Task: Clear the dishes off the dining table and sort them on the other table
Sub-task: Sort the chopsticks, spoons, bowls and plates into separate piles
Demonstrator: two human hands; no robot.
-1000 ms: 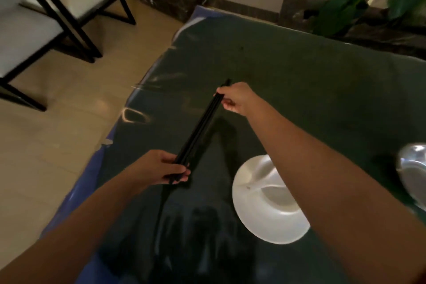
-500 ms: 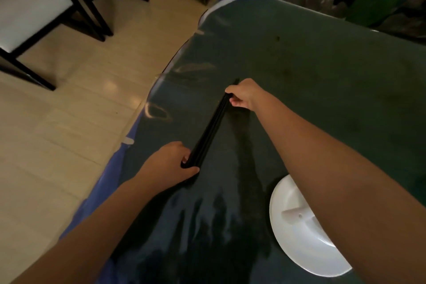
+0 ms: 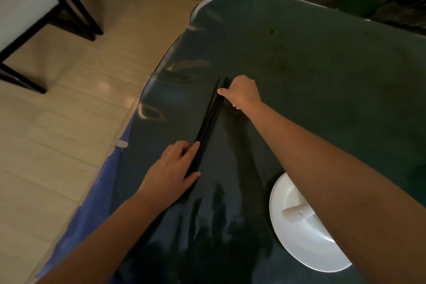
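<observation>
Far left, chairs (image 3: 34, 7) are standing on the pale floor (image 3: 57, 134), well apart from the action. Next over, the dark table (image 3: 322, 76) with its blue-edged cover is filling most of the view.

Left hand (image 3: 171, 168) is lying flat over the near end of the black chopsticks (image 3: 208, 122), fingers spread narrow and pressing along the bundle, thumb tucked against its near tip. Not gripping around them as far as I can tell, more pinning them to the table. The chopsticks are lying on the tabletop in a tight bundle, running from the left hand up and away to the right hand; exact count is hard to tell, looks like several.

Right hand (image 3: 243, 94) is curling over the far end of the chopsticks, fingers closed narrow on the tips, which are fanning apart a little there.

Right of that, a white dish (image 3: 297, 226) is sitting on the table near the bottom edge, partly hidden by the right forearm, well apart from the chopsticks. What type of dish is unclear.

Progress, judging: this seems to be the sorting table, with chopsticks being squared up into one group and the white dish already set down. The dining table is not in view, so what is left to clear cannot be told.
</observation>
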